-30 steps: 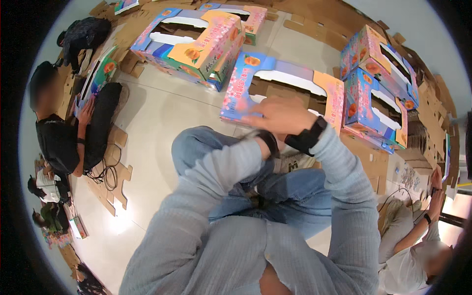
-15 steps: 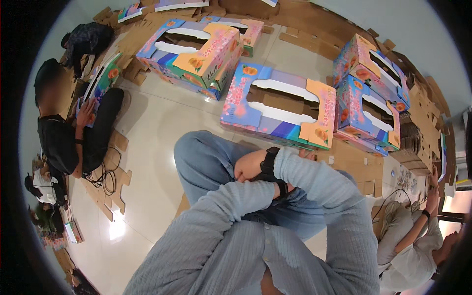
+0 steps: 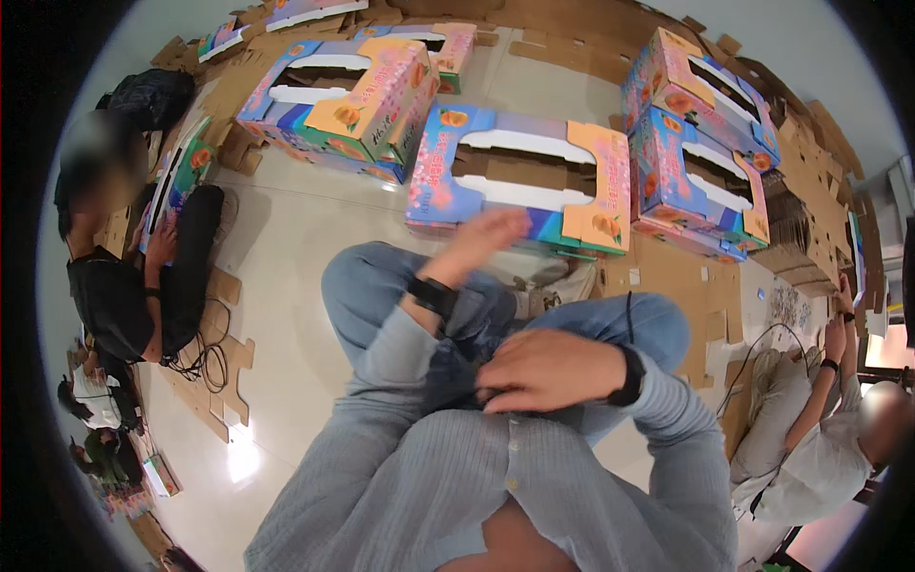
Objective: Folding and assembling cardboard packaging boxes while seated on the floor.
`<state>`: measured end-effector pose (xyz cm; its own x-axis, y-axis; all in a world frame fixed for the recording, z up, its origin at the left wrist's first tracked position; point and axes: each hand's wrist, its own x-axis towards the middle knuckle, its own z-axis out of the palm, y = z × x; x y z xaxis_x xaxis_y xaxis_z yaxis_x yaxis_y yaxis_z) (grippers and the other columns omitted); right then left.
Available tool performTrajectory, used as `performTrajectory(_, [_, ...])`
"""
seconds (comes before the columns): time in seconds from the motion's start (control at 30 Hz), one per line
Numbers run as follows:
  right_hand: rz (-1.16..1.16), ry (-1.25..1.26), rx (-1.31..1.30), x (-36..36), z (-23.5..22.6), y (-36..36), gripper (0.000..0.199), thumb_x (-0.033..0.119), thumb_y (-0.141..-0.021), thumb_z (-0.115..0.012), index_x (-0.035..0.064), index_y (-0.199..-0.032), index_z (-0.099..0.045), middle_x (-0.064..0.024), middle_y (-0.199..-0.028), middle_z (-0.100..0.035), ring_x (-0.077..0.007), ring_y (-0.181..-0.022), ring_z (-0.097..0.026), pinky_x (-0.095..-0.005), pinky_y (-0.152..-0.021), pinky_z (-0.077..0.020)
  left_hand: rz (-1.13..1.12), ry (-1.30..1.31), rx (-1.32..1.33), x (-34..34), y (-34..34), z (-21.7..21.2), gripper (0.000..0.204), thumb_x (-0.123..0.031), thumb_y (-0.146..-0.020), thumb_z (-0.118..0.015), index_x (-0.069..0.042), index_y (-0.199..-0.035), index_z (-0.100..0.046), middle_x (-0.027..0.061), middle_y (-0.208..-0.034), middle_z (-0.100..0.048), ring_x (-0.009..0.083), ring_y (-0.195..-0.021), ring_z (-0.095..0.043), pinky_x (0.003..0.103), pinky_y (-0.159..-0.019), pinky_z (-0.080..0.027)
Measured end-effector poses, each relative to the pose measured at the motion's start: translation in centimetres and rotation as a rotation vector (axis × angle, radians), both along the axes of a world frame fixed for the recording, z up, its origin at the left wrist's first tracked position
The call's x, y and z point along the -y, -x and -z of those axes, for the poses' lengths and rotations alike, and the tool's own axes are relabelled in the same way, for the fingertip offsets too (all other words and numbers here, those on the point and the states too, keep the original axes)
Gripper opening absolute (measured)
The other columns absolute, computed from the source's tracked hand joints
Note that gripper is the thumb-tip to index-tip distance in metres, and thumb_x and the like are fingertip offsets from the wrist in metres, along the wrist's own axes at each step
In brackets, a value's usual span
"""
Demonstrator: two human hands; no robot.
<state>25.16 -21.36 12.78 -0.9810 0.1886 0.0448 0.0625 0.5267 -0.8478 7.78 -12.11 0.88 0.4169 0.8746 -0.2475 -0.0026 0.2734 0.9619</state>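
Observation:
My left hand (image 3: 483,240) is raised over my left knee with its fingers stretched out, slightly blurred. It overlaps the lower front edge of a colourful fruit carton (image 3: 519,221) with an open slot in its top; I cannot tell whether they touch. Nothing shows in that hand. Low over my lap, my right hand (image 3: 555,370) hangs palm down, fingers loosely extended and a little apart, holding nothing visible. Both wrists carry dark bands. My crossed legs in blue jeans (image 3: 367,286) lie beneath the hands.
More printed cartons stand at the far left (image 3: 334,95) and, stacked, at the right (image 3: 701,181). Flat cardboard (image 3: 686,296) and a pile of cardboard sheets (image 3: 796,229) lie beyond. One person (image 3: 110,296) sits at left with a carton; another (image 3: 810,467) sits at right. Cables (image 3: 202,357) lie on cardboard.
My crossed forearms have come apart. The left hand has moved out to the left and forward toward the carton; the right has drawn back over my lap. The view has shifted slightly.

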Motion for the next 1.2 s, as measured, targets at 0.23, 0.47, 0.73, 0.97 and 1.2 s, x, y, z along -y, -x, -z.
performTrajectory(0.23, [0.669, -0.250, 0.281, -2.1, 4.2, -9.9, 0.037, 0.036, -0.089, -0.063, 0.0051, -0.109, -0.063, -0.0156, -0.101, -0.065, -0.0342, -0.097, -0.060, -0.0403, -0.083, -0.0480, -0.234, -0.036, 0.355, -1.8, 4.7, -5.0, 0.042, -0.026, -0.098, -0.054, -0.004, -0.134, -0.050, 0.0091, -0.130, -0.059, 0.0200, -0.119, -0.056, 0.034, -0.099, -0.043])
performTrajectory(0.47, [1.154, -0.628, 0.423, -2.1, -8.6, -19.8, 0.029, 0.017, -0.092, -0.062, 0.0024, -0.117, -0.059, -0.0143, -0.113, -0.065, -0.0271, -0.106, -0.061, -0.0359, -0.091, -0.0457, -0.370, -0.083, 0.151, -3.0, 6.6, -4.2, 0.035, -0.022, -0.097, -0.053, -0.004, -0.128, -0.054, 0.0111, -0.125, -0.062, 0.0204, -0.119, -0.057, 0.032, -0.099, -0.043])
performTrajectory(0.73, [1.353, -1.146, 0.582, -9.2, -14.1, -29.6, 0.033, 0.029, -0.099, -0.051, 0.0009, -0.114, -0.061, -0.0163, -0.106, -0.067, -0.0273, -0.100, -0.065, -0.0338, -0.087, -0.0475, -0.339, -0.046, 0.105, -4.0, 8.1, -2.7, 0.035, -0.023, -0.098, -0.053, -0.005, -0.127, -0.056, 0.0099, -0.128, -0.061, 0.0197, -0.119, -0.057, 0.032, -0.097, -0.044])
performTrajectory(0.97, [1.380, -0.949, 0.763, -4.2, -16.0, -40.3, 0.037, 0.032, -0.096, -0.055, 0.0046, -0.121, -0.062, -0.0171, -0.105, -0.068, -0.0299, -0.100, -0.065, -0.0361, -0.085, -0.0487, -0.412, 0.009, 0.070, -3.6, 9.6, -3.4, 0.039, -0.026, -0.098, -0.052, -0.005, -0.130, -0.054, 0.0094, -0.129, -0.060, 0.0198, -0.120, -0.056, 0.030, -0.099, -0.041])
performTrajectory(1.2, [1.516, -0.795, 0.681, -1.2, -21.1, -35.6, 0.037, 0.030, -0.099, -0.048, 0.0035, -0.122, -0.059, -0.0118, -0.105, -0.065, -0.0222, -0.100, -0.062, -0.0332, -0.089, -0.0467, -0.281, -0.101, 0.137, -4.5, 8.4, -5.9, 0.037, -0.022, -0.099, -0.050, -0.001, -0.129, -0.053, 0.0114, -0.128, -0.060, 0.0199, -0.121, -0.056, 0.031, -0.100, -0.042])
